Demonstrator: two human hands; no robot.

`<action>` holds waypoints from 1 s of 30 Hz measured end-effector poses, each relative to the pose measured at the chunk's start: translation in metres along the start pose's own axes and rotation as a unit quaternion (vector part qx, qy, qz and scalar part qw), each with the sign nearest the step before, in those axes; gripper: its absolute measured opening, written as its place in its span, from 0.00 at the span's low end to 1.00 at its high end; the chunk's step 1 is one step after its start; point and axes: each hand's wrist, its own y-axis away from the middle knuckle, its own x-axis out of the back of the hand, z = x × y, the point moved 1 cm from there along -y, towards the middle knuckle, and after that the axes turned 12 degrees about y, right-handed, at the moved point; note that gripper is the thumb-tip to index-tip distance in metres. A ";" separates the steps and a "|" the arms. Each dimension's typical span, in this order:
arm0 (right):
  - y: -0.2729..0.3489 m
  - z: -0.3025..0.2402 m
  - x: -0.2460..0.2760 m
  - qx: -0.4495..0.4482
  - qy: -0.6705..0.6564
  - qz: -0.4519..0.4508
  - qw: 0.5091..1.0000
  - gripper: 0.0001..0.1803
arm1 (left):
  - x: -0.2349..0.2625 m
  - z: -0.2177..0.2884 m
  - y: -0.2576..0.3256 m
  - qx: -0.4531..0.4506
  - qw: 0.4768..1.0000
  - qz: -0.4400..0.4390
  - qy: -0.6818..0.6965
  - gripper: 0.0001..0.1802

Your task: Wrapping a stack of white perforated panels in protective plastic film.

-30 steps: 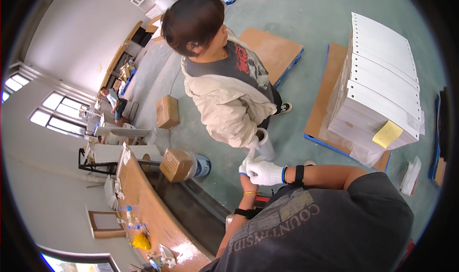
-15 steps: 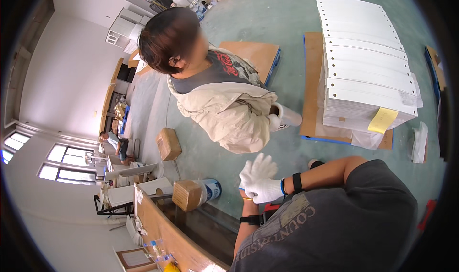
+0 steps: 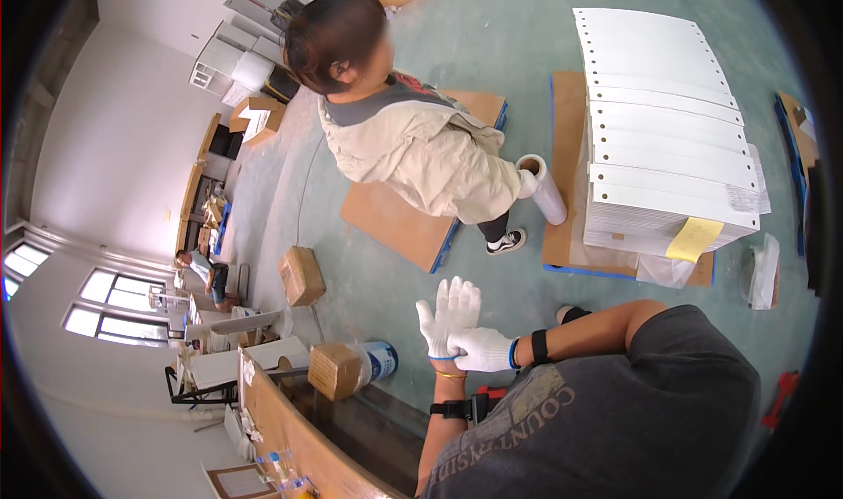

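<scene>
Left hand [image 3: 450, 313] in white glove, fingers spread upward, holding nothing. Right hand [image 3: 481, 350], also gloved, closed on left glove's cuff at wrist. Small cardboard box [image 3: 335, 370] on surface [image 3: 290, 437], just left of hands. Co-worker [image 3: 413, 143] stands beyond hands.

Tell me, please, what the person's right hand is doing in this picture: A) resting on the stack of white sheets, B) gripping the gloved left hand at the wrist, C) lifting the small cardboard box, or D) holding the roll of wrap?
B: the right hand, in a white glove, closes on the wrist of the upraised, open-fingered left hand; it touches nothing else.
</scene>
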 end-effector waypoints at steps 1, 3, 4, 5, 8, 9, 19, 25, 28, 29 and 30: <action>-0.001 -0.004 0.005 0.012 0.027 0.001 1.000 0.10 | 0.000 0.002 -0.001 0.002 1.000 -0.003 0.000 0.38; 0.001 -0.013 0.015 0.024 0.057 0.005 0.998 0.10 | 0.001 0.008 -0.002 -0.010 0.999 -0.045 0.029 0.38; 0.002 -0.018 0.017 0.034 0.068 0.010 0.997 0.09 | -0.006 0.009 0.000 -0.016 0.998 -0.040 0.050 0.36; 0.002 -0.022 0.019 0.044 0.078 0.015 0.996 0.09 | -0.010 0.011 0.000 -0.013 0.998 -0.043 0.048 0.36; -0.001 -0.016 0.018 0.050 0.049 0.014 0.997 0.07 | -0.028 0.011 0.001 -0.059 0.994 -0.091 -0.002 0.30; -0.002 -0.012 0.016 0.057 0.022 0.015 0.998 0.07 | -0.034 0.010 -0.001 -0.056 0.994 -0.092 -0.003 0.30; -0.003 -0.033 0.043 0.032 -0.156 -0.030 0.987 0.10 | -0.067 0.013 0.001 -0.117 0.976 -0.153 -0.100 0.30; -0.008 -0.042 0.053 0.001 -0.256 -0.006 0.967 0.08 | -0.097 -0.016 -0.002 0.072 0.976 -0.058 -0.196 0.42; -0.007 -0.054 0.078 0.009 -0.207 -0.011 0.978 0.07 | -0.121 -0.026 0.005 0.056 0.969 -0.074 -0.228 0.40; -0.005 -0.062 0.092 0.063 -0.173 -0.012 0.983 0.06 | -0.133 -0.030 0.007 0.040 0.965 -0.084 -0.243 0.40; -0.005 -0.068 0.103 0.117 -0.139 -0.013 0.983 0.05 | -0.147 -0.033 0.009 0.042 0.965 -0.087 -0.244 0.40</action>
